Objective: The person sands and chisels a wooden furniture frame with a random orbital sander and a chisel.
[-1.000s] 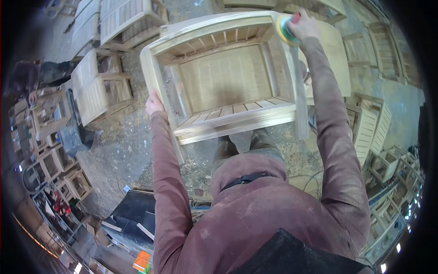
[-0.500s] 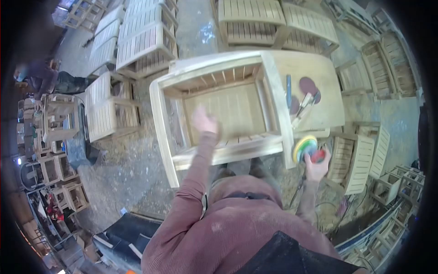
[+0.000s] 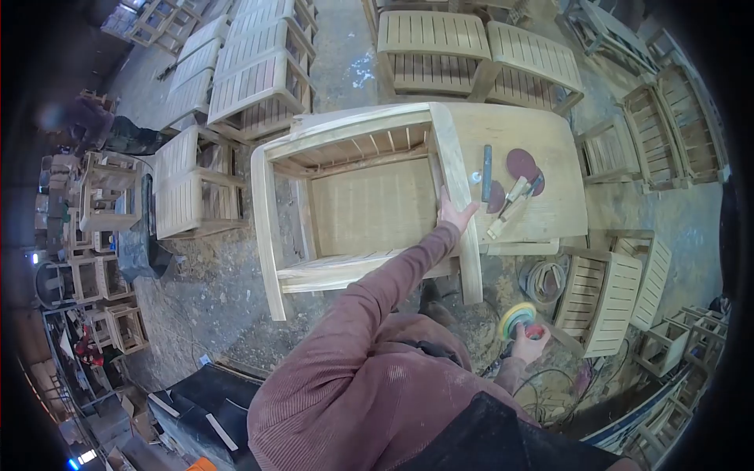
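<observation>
A pale wooden furniture frame (image 3: pixel 353 271) with slatted sides lies on the bench in front of me. My left hand (image 3: pixel 454 213) grips its right-hand rail, the thumb pointing right and the fingers toward the inner side. Low on the right, my right hand (image 3: pixel 530 345) is closed around an orbital sander (image 3: pixel 514 320), whose round pad faces up and left. The sander is held off to the side, apart from the frame. To the right of the frame, sanding discs (image 3: pixel 521 164), a blue bar-shaped tool (image 3: pixel 487 173) and a brush-like tool (image 3: pixel 506 210) lie on the bench.
The wooden bench top (image 3: pixel 550 212) extends right of the frame. Slatted tables (image 3: pixel 432 35) stand behind it, with more slatted pieces (image 3: pixel 616 306) at right. A coiled hose (image 3: pixel 543 281) hangs near the bench's front edge. Another person (image 3: pixel 98 129) is at far left.
My left hand has moved right, from over the frame's inside to its right rail. My right hand has lowered slightly with the sander. The frame appears shifted a little left in view.
</observation>
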Available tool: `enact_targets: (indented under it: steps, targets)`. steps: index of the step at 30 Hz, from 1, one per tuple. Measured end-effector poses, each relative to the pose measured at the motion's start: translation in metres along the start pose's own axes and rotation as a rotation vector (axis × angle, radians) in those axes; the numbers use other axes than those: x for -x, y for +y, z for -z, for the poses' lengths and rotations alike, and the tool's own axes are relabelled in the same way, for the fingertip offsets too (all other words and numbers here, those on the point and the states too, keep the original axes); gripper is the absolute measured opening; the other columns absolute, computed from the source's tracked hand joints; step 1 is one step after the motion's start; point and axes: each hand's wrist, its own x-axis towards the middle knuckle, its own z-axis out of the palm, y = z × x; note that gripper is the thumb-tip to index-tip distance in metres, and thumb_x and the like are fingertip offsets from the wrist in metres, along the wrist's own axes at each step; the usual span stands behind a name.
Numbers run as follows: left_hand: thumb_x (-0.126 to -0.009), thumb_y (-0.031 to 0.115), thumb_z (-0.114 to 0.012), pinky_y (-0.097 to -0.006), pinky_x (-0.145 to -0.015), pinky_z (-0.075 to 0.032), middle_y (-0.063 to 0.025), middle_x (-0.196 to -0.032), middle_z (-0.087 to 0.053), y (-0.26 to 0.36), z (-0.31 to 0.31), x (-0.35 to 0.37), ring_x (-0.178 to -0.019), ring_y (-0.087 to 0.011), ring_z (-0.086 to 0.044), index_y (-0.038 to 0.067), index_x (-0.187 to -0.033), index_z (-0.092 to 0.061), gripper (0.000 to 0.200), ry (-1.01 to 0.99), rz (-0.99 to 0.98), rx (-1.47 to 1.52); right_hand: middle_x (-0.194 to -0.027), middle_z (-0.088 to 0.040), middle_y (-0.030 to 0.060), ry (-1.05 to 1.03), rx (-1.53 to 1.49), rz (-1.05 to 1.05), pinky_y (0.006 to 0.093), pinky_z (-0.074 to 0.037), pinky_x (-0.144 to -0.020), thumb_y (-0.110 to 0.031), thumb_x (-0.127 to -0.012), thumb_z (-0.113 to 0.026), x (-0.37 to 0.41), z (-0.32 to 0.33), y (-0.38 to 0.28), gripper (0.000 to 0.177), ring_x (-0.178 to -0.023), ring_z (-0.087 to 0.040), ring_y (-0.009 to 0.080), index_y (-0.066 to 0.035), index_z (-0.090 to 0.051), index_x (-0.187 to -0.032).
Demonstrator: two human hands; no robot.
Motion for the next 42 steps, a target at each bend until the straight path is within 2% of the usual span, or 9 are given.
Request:
enact_targets:
  steps: [12,14,17,22,26,30,33,39,42]
  targets:
    - [-0.074,0.019,-0.070,-0.0334,-0.083,-0.048,-0.0141,-0.102,-0.064,0.124,0.137,0.038,-0.093,-0.0232,-0.061,-0.004,-0.114,-0.053,0.049,-0.074,-0.146,0.088,-0.104,-0.061,0.0165,-0.056,-0.089,0.147,0.0409,-0.045,-0.084,-0.027,-0.058,-0.076,0.001,-0.012,-0.007,0.061,-0.095,-0.059,0.0337,-0.011,-0.052,-0.112]
    - [-0.073,0.022,-0.070,-0.0340,-0.081,-0.049,-0.0126,-0.098,-0.064,0.163,0.179,0.047,-0.091,-0.0216,-0.062,-0.003,-0.109,-0.057,0.046,-0.053,-0.183,0.165,-0.103,-0.061,0.0172,-0.074,-0.120,0.178,0.0411,-0.045,-0.084,-0.027,-0.058,-0.077,0.007,-0.015,-0.016,0.061,-0.095,-0.059,0.0341,-0.010,-0.052,-0.112]
    - [-0.074,0.031,-0.066,-0.0313,-0.070,-0.051,-0.0097,-0.087,-0.062,0.238,0.255,0.091,-0.077,-0.0190,-0.061,-0.001,-0.111,-0.056,0.050,-0.126,0.094,0.317,-0.101,-0.061,0.0167,-0.106,-0.102,0.193,0.0399,-0.045,-0.084,-0.026,-0.058,-0.078,0.025,-0.010,-0.032,0.061,-0.095,-0.059,0.0317,-0.010,-0.053,-0.111]
    - [-0.080,0.052,-0.047,-0.0286,-0.054,-0.050,-0.0062,-0.078,-0.055,0.233,0.358,0.111,-0.064,-0.0147,-0.056,0.005,-0.125,-0.046,0.065,-0.327,0.046,0.603,-0.100,-0.057,0.0093,-0.136,-0.492,0.403,0.0348,-0.043,-0.087,-0.015,-0.060,-0.077,-0.006,-0.015,-0.071,0.057,-0.091,-0.056,0.0234,-0.001,-0.052,-0.110]
    - [-0.081,0.061,-0.039,-0.0294,-0.053,-0.045,-0.0058,-0.077,-0.051,0.157,0.396,0.087,-0.060,-0.0157,-0.051,0.006,-0.133,-0.037,0.076,-0.458,0.056,0.708,-0.099,-0.056,0.0082,-0.423,-0.758,0.721,0.0312,-0.043,-0.085,-0.012,-0.060,-0.076,0.039,0.076,-0.222,0.053,-0.090,-0.055,0.0200,0.000,-0.053,-0.107]
    - [-0.085,0.059,-0.036,-0.0310,-0.051,-0.047,-0.0073,-0.072,-0.054,0.143,0.415,0.081,-0.057,-0.0171,-0.054,0.003,-0.122,-0.046,0.068,-0.390,0.072,0.834,-0.094,-0.056,0.0149,-0.577,-0.246,1.371,0.0354,-0.048,-0.078,-0.014,-0.059,-0.073,0.115,0.121,-0.328,0.052,-0.088,-0.059,0.0282,-0.007,-0.056,-0.108]
    - [-0.082,0.063,-0.037,-0.0314,-0.051,-0.047,-0.0087,-0.071,-0.053,0.144,0.421,0.084,-0.056,-0.0183,-0.054,0.000,-0.120,-0.046,0.074,-0.300,0.137,0.724,-0.091,-0.054,0.0171,-0.528,0.110,1.559,0.0416,-0.050,-0.073,-0.018,-0.065,-0.067,0.168,0.115,-0.369,0.047,-0.084,-0.060,0.0333,-0.010,-0.055,-0.109]
    - [-0.081,0.065,-0.035,-0.0323,-0.048,-0.045,-0.0090,-0.066,-0.053,0.140,0.421,0.072,-0.052,-0.0192,-0.053,-0.002,-0.121,-0.045,0.078,-0.355,0.086,0.751,-0.092,-0.054,0.0168,-0.277,0.208,1.468,0.0449,-0.049,-0.072,-0.029,-0.069,-0.060,0.130,0.008,-0.518,0.038,-0.082,-0.059,0.0367,-0.015,-0.053,-0.103]
    - [-0.080,0.067,-0.036,-0.0322,-0.047,-0.044,-0.0085,-0.064,-0.052,0.143,0.420,0.071,-0.050,-0.0192,-0.052,-0.003,-0.121,-0.044,0.081,-0.315,0.118,0.763,-0.102,-0.059,0.0164,-0.285,0.336,1.409,0.0411,-0.047,-0.085,-0.029,-0.071,-0.054,0.099,-0.035,-0.619,0.034,-0.098,-0.058,0.0319,-0.013,-0.057,-0.101]
